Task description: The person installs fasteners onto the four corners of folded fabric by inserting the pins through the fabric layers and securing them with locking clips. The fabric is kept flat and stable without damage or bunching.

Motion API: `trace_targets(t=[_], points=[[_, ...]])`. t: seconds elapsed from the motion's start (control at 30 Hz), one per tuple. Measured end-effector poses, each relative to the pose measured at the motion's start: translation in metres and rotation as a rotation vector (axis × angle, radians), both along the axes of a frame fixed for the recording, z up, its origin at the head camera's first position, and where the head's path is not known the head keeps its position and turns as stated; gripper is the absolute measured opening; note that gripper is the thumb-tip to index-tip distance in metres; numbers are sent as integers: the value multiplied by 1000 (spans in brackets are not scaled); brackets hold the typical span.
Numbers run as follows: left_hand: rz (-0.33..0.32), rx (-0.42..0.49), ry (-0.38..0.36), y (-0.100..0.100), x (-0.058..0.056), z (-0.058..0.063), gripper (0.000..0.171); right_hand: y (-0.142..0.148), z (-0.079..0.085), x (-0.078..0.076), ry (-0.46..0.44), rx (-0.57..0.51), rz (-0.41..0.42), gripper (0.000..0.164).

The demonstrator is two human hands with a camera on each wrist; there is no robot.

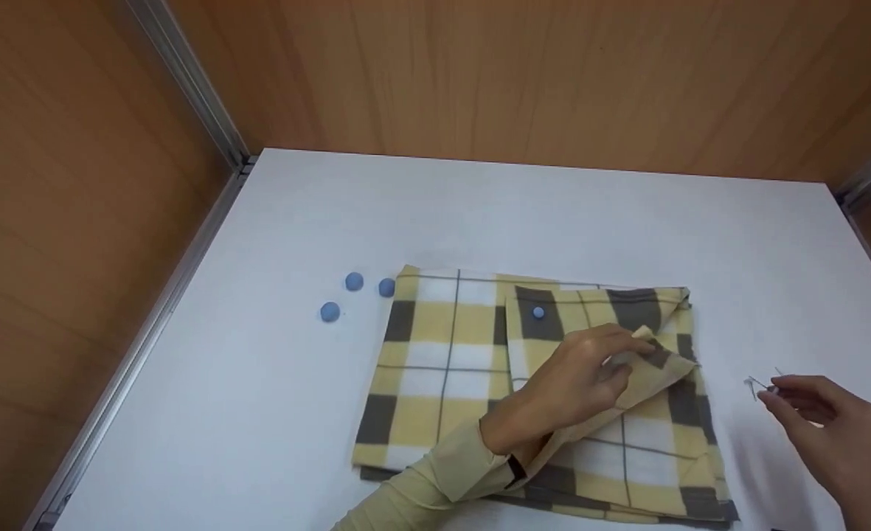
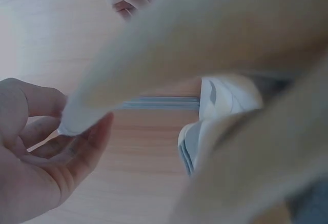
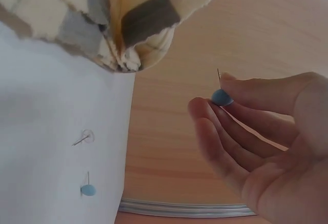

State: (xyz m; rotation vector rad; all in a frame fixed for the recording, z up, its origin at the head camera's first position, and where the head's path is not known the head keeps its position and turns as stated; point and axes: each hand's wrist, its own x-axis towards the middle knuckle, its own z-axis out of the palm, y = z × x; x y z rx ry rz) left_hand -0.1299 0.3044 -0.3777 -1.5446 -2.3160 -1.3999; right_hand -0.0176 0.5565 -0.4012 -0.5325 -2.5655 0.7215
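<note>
Wood-grain panels (image 1: 524, 74) behind a white table (image 1: 184, 413), folded checked cloth (image 1: 435, 346) on top. Left hand (image 1: 579, 380) pinches a raised flap of it; right hand (image 1: 830, 424), beside the cloth, clamps thumb and fingers on a blue-headed pin (image 3: 221, 98).

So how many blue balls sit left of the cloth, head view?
3: one ball at the upper left edge of the cloth, a second ball just left, a third ball lower left. Others could be hidden underneath.
</note>
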Motion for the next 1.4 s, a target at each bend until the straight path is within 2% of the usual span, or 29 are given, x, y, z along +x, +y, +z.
trace_targets(t=[0.13,0.4,0.6,0.77,1.0,1.13,1.4], points=[[4,11,10,-2,-1,0,31,-9,5,-2,60,-9,41,18],[4,11,15,-3,-3,1,32,-27,12,-8,102,-20,96,17],[16,25,35,-3,-5,0,31,-40,15,-12,149,-13,169,17],[26,34,49,-3,-6,1,30,-50,18,-15,193,-37,251,17],[45,31,96,-6,-5,5,30,-64,23,-22,278,-81,409,23],[60,31,120,-8,-4,7,31,-72,26,-26,297,-104,463,26],[65,32,166,-11,-4,10,30,-84,28,-32,304,-117,504,30]])
